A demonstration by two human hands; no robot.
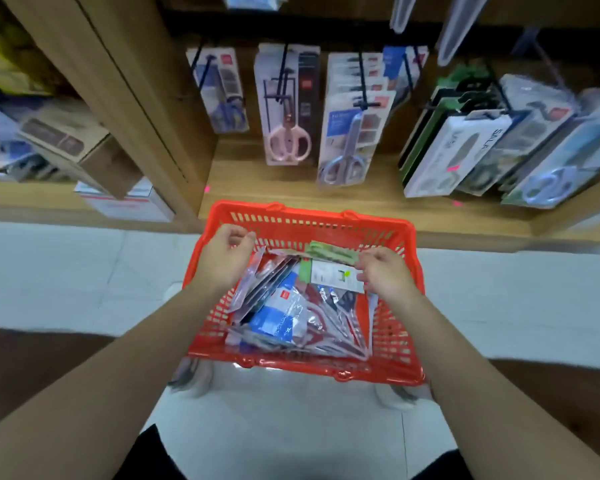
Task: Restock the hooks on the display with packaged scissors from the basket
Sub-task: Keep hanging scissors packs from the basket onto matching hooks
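Two hands: both are reaching over the basket [409,258], with bare forearms coming in from 7 and 5 o'clock.
Left hand [222,258]: is hovering over the basket's 11 o'clock corner, fingers loosely curled toward the thumb, with nothing showing in them.
Right hand [385,275]: is pinching the right edge of the green-edged pack [333,271], with the fingertips curled onto it.
Green-edged pack: is lying white face up on top of the heap [284,313], toward the basket's 1 o'clock side; green cards [329,251] are lying just behind it.
Heap: clear-wrapped scissors packs in blue, red and white are filling the basket, overlapping one another.
Basket: red and slotted, it is sitting on the pale floor [84,271], just in front of the wooden shelf [284,188].
Hooks [362,81]: black, at 12 o'clock from the basket, all are carrying packs.
Pink scissors [288,143]: are hanging at the front of their hook, at 12 o'clock.
Grey scissors [343,161]: are hanging just right of the pink ones, with a row of packs crowding the hook out to its tip.
Right group [454,154]: white, green and clear packs are hanging slanted at 2 o'clock, too blurred to read fully.
Box [66,133]: cardboard, it is tilting in the next bay at 10 o'clock, beyond a wooden upright [118,81].
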